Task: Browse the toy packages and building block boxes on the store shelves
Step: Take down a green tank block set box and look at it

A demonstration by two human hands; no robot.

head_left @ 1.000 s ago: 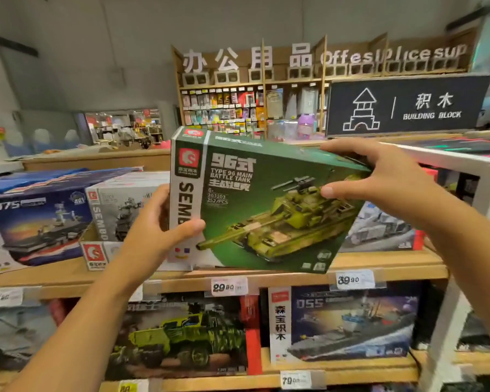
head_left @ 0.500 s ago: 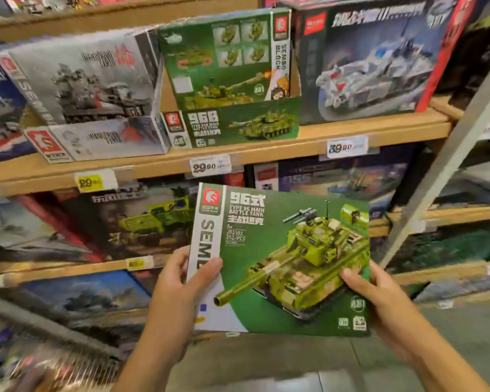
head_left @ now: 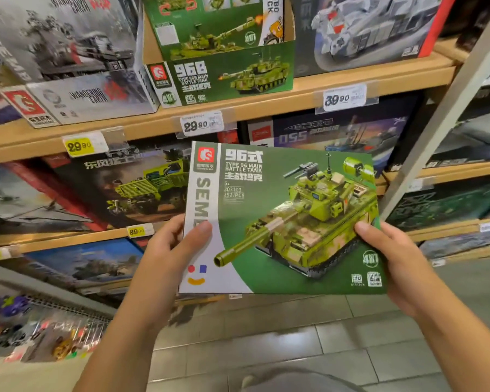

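Fingers of both hands are mostly hidden behind the green tank box (head_left: 283, 219), so you can't tell how they lie back there; only thumbs show. Your left hand (head_left: 170, 250) pinches the box's left edge, thumb pressed flat over the "SEMB…" strip and covering its last letters. Your right hand (head_left: 391, 258) grips the lower right edge, thumb on the front face. The box sits in mid-air, front face up toward you, below the upper wooden shelf (head_left: 266, 108) and covering part of the boxes behind it. Readable on it: "96式", "TYPE 96 MAIN BATTLE TANK", "203103", "252/PCS". Above the box, a display carton (head_left: 221, 77) reads "96B"; left of that, a grey box (head_left: 91, 94) says "WANDERING EARTH", top cut off. Price tags (head_left: 201, 124) above the box: 29.90, 39.90. Left of the box, an armoured-truck box (head_left: 142, 188); hanging packs lower left are blurred.
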